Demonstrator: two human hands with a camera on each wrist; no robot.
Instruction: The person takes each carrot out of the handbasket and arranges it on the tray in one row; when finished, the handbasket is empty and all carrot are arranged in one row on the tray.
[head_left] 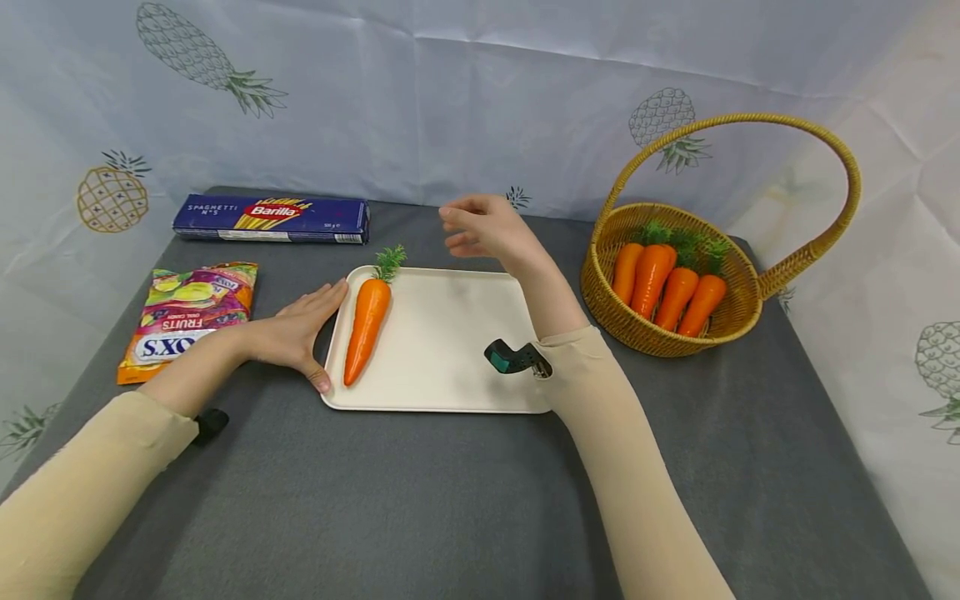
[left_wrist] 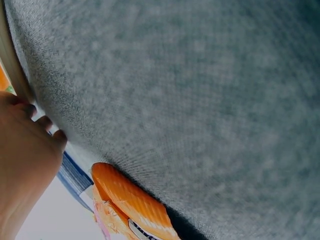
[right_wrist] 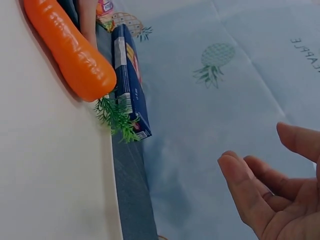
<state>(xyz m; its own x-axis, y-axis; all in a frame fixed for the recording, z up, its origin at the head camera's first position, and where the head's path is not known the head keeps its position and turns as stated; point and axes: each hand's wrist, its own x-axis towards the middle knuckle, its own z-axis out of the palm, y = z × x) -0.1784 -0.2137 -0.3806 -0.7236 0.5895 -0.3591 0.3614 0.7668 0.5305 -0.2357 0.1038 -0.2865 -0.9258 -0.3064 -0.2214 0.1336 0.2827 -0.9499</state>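
An orange carrot (head_left: 367, 329) with green leaves lies lengthwise along the left side of a cream rectangular tray (head_left: 457, 342). My left hand (head_left: 296, 331) rests at the tray's left edge, fingers straight and thumb spread toward the near corner. Above the tray's far right part, my right hand (head_left: 487, 232) hovers with loosely bent fingers and nothing between them. In the right wrist view, a gap shows between that hand's thumb and fingers (right_wrist: 240, 185). Several more carrots (head_left: 663, 287) lie in a wicker basket (head_left: 637, 337) to the right.
A blue spaghetti box (head_left: 270, 221) lies at the back left of the grey table (head_left: 420, 508). In front of it is a colourful candy bag (head_left: 191, 312), close to my left forearm. The basket's tall handle (head_left: 810, 125) arches up and leans right. A pineapple-print cloth (head_left: 480, 108) hangs behind.
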